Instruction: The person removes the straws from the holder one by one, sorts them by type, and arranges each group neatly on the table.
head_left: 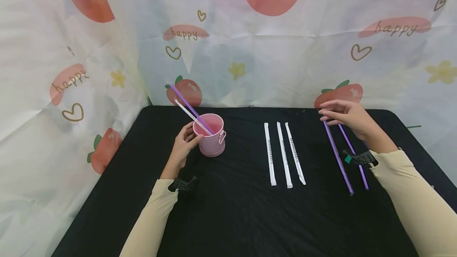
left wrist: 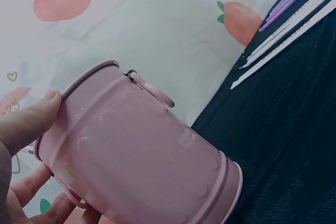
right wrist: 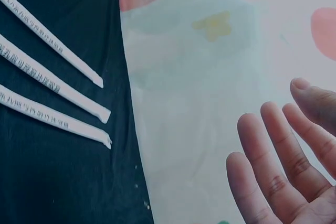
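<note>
My left hand [head_left: 182, 144] holds a small pink bucket [head_left: 212, 146] at its rim, thumb on the near side and fingers around the left. In the left wrist view the bucket [left wrist: 142, 145] fills much of the picture, its side handles showing. A purple straw [head_left: 184, 100] and a white paper-wrapped straw [head_left: 187, 112] lean out of it toward the back left. My right hand [head_left: 350, 119] hovers over the far ends of purple straws [head_left: 337, 157] lying on the right. The right wrist view shows that hand [right wrist: 286, 174] with extended fingers and nothing in its grasp.
Three white paper-wrapped straws [head_left: 285, 156] lie side by side between the bucket and the purple straws. Black cloth [head_left: 235, 213] covers the table. A printed curtain [head_left: 278, 66] hangs behind its back edge and along the left side.
</note>
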`<action>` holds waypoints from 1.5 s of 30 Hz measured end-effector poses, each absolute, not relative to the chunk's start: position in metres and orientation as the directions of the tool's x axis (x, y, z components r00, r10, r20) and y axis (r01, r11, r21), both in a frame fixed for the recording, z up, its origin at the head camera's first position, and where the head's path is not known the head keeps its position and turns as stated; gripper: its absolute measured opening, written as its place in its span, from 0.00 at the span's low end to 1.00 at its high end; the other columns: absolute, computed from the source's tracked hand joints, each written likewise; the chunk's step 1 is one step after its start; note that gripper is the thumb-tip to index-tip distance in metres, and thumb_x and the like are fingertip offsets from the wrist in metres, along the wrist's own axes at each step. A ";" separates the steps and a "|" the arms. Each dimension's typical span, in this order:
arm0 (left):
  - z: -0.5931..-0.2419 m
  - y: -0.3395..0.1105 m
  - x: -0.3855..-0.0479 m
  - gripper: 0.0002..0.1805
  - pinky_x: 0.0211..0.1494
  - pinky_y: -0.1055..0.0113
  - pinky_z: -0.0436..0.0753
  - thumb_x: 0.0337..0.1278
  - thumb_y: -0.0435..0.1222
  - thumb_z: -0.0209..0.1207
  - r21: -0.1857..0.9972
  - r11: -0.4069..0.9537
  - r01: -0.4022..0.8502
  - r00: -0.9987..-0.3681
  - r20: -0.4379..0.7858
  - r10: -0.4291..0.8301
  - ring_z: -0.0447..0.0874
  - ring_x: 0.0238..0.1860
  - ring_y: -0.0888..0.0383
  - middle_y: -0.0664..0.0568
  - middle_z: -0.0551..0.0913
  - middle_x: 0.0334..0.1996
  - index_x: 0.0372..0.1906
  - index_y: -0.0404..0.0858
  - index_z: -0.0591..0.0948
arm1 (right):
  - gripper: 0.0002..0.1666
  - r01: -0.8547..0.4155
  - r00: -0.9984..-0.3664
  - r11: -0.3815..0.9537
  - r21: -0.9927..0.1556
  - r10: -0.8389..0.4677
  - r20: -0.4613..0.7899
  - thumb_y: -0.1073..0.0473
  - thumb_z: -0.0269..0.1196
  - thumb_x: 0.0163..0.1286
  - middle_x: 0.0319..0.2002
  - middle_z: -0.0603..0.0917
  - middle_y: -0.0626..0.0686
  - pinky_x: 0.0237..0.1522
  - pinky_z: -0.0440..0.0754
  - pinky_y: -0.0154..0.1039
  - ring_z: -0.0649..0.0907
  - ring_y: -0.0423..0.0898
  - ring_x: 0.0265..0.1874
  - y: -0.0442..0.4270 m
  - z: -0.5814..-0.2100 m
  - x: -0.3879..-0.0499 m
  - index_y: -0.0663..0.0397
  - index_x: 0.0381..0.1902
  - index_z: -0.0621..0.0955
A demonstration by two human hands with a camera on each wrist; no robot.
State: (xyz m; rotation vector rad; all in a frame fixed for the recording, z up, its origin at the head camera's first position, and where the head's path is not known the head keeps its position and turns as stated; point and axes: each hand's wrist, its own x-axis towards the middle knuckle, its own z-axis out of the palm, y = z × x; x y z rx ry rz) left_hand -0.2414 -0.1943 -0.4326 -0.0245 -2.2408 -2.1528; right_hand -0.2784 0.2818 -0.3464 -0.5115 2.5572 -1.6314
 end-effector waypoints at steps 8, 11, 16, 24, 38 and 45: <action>-0.434 -0.196 -0.243 0.34 0.66 0.51 0.69 0.58 0.33 0.60 0.999 0.037 0.039 -0.999 0.039 -0.009 0.66 0.66 0.47 0.42 0.65 0.65 0.68 0.41 0.61 | 0.14 -0.242 -0.929 0.332 -0.912 -0.352 0.118 0.62 0.57 0.69 0.39 0.84 0.35 0.38 0.83 0.31 0.85 0.34 0.37 0.262 -0.343 -0.285 0.45 0.50 0.78; -0.434 -0.196 -0.243 0.34 0.66 0.51 0.69 0.58 0.33 0.60 0.999 0.037 0.037 -0.999 0.038 -0.013 0.65 0.66 0.47 0.42 0.65 0.65 0.68 0.41 0.61 | 0.14 -0.239 -0.925 0.329 -0.913 -0.364 0.111 0.62 0.57 0.68 0.39 0.84 0.34 0.38 0.83 0.30 0.85 0.34 0.37 0.253 -0.341 -0.288 0.44 0.50 0.78; -0.434 -0.196 -0.243 0.34 0.66 0.51 0.70 0.58 0.33 0.61 0.999 0.040 0.034 -0.999 0.035 -0.017 0.65 0.66 0.47 0.41 0.65 0.65 0.68 0.41 0.61 | 0.14 -0.221 -0.928 0.340 -0.914 -0.363 0.089 0.61 0.58 0.68 0.39 0.84 0.35 0.39 0.83 0.31 0.85 0.34 0.37 0.236 -0.339 -0.294 0.45 0.50 0.77; -0.435 -0.195 -0.243 0.34 0.66 0.52 0.70 0.58 0.33 0.60 0.999 0.040 0.035 -0.999 0.036 -0.017 0.66 0.66 0.48 0.42 0.65 0.65 0.69 0.41 0.61 | 0.13 -0.237 -0.892 0.297 -0.925 -0.444 0.086 0.60 0.58 0.68 0.41 0.84 0.36 0.40 0.83 0.30 0.85 0.35 0.39 0.215 -0.337 -0.301 0.44 0.50 0.78; -0.436 -0.195 -0.244 0.34 0.65 0.53 0.71 0.58 0.32 0.60 0.999 0.040 0.036 -0.999 0.037 -0.014 0.67 0.65 0.48 0.42 0.67 0.64 0.69 0.41 0.61 | 0.16 -0.207 -0.896 0.307 -0.929 -0.440 0.055 0.59 0.61 0.66 0.41 0.84 0.39 0.40 0.83 0.33 0.85 0.37 0.37 0.178 -0.341 -0.309 0.52 0.52 0.78; -0.435 -0.195 -0.243 0.34 0.65 0.52 0.70 0.58 0.33 0.60 0.998 0.046 0.039 -0.999 0.040 -0.013 0.66 0.66 0.47 0.41 0.65 0.65 0.69 0.41 0.61 | 0.22 -0.221 -0.891 0.313 -0.924 -0.449 0.061 0.55 0.63 0.64 0.43 0.84 0.43 0.41 0.84 0.35 0.85 0.38 0.37 0.158 -0.342 -0.313 0.57 0.55 0.76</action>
